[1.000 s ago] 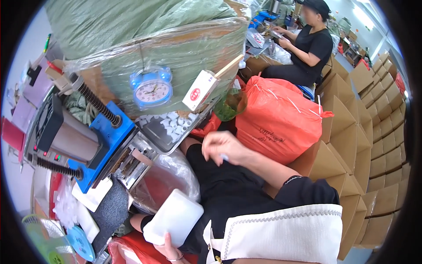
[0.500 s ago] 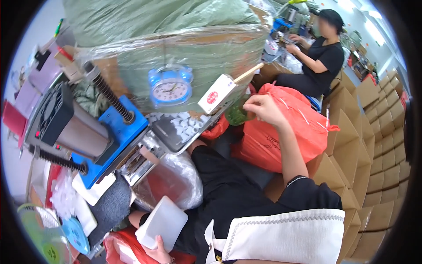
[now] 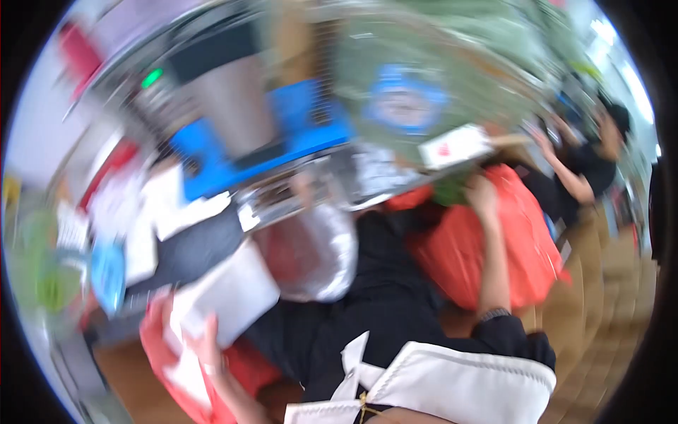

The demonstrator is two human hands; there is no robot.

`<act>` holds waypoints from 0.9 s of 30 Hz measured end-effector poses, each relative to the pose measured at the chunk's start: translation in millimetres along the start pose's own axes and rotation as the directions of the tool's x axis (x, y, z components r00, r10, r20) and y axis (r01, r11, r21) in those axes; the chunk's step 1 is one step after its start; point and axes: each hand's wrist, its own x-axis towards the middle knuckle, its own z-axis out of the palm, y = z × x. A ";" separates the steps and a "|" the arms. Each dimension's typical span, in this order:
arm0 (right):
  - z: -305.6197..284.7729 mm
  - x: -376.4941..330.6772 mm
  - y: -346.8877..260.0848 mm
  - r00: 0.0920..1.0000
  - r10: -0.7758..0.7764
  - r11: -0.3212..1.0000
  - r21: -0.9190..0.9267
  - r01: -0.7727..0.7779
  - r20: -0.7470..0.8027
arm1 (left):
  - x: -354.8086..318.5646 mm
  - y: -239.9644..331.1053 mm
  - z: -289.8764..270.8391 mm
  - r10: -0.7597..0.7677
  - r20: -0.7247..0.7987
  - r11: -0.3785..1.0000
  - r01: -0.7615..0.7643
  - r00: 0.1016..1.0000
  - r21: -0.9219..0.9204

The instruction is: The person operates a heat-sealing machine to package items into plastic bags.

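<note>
My left hand (image 3: 205, 343) grips a white box-shaped plastic piece (image 3: 236, 293) at the lower left, above an open red plastic bag (image 3: 247, 367). My right hand (image 3: 480, 194) reaches down at the left edge of a full red bag (image 3: 494, 247), near a green thing (image 3: 452, 189). Its fingers are smeared by motion, so what they hold, if anything, does not show. Close by, a white block with a wooden handle (image 3: 455, 146) lies beside a tray of small white pieces (image 3: 381, 173). The whole picture is blurred.
A press-like machine with a blue base (image 3: 296, 148) stands ahead. A clear bag-lined container (image 3: 339, 261) sits below it. Behind the tray is a blue alarm clock (image 3: 406, 99) against wrapped green bales (image 3: 452, 49). A co-worker (image 3: 600, 159) sits far right, beyond cardboard boxes (image 3: 586, 283).
My view has swung left. My right hand has lowered from above the red bag toward the green thing. My left hand has raised the white piece toward the bench.
</note>
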 end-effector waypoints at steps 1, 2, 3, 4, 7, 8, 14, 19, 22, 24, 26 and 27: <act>-10.5 -5.8 18.4 0.998 -0.009 0.993 0.117 0.017 -0.069 | 16.2 5.6 1.2 0.036 0.057 0.992 -0.042 0.998 0.117; -24.3 -13.4 5.0 0.985 0.167 0.951 0.271 -0.149 -0.043 | 34.2 4.4 -2.4 0.108 0.086 0.988 -0.117 0.990 0.106; -17.3 -10.4 20.5 0.984 0.178 0.946 0.280 -0.164 -0.025 | 42.1 9.9 -3.8 0.165 0.082 0.984 -0.170 0.983 0.052; -19.0 -18.6 27.7 0.984 0.103 0.934 0.354 -0.045 -0.145 | 56.4 15.3 0.8 0.192 0.069 0.981 -0.194 0.979 0.019; -11.6 -20.3 20.9 0.988 0.016 0.856 0.512 0.066 -0.153 | 107.8 1.6 -11.7 0.201 0.073 0.972 -0.190 0.977 -0.134; -16.1 -24.9 5.1 0.997 0.023 0.811 0.584 0.026 -0.076 | 121.9 -3.8 -5.4 0.237 0.066 0.957 -0.221 0.969 -0.186; -63.4 -63.3 -127.6 0.874 -0.138 0.613 0.733 -0.294 0.466 | 211.5 -36.3 29.6 0.385 -0.023 0.918 -0.380 0.923 0.112; -5.9 -109.5 -196.2 0.483 -0.463 0.537 0.669 -0.514 0.743 | 228.3 -26.8 50.2 0.605 0.025 0.702 -0.549 0.796 0.454; 36.2 -148.2 -219.5 0.122 -0.637 0.574 0.574 -0.585 0.761 | 208.9 -20.7 57.5 0.565 -0.117 0.719 -0.418 0.817 0.555; 54.6 -171.9 -227.5 0.008 -0.662 0.575 0.514 -0.637 0.749 | 185.2 -4.4 67.2 0.566 -0.106 0.649 -0.362 0.818 0.669; 58.5 -184.5 -240.0 -0.044 -0.660 0.580 0.472 -0.664 0.750 | 169.6 0.1 77.4 0.742 0.219 0.151 -0.476 0.633 0.866; 57.8 -186.8 -247.8 -0.093 -0.641 0.645 0.469 -0.604 0.762 | 169.2 -7.0 85.8 0.705 0.356 0.093 -0.578 0.613 0.811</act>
